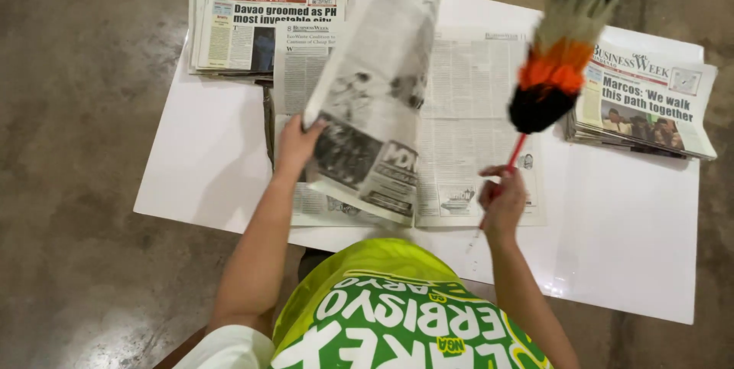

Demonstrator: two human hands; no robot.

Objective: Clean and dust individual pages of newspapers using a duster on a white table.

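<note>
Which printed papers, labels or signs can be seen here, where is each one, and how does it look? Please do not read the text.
Newspaper stack: far left corner of white table, flat, white with blue picture.
Newspaper stack: far right, angled, with colour photo.
Open newspaper: table centre, spread flat, grey text columns.
Lifted page: raised by left hand, black-and-white pictures.
Feather duster: in right hand, red handle, black, orange and cream.

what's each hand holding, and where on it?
Left hand grips a lifted newspaper page at its left edge. Right hand holds a feather duster by the lower end of its thin red handle.
</note>
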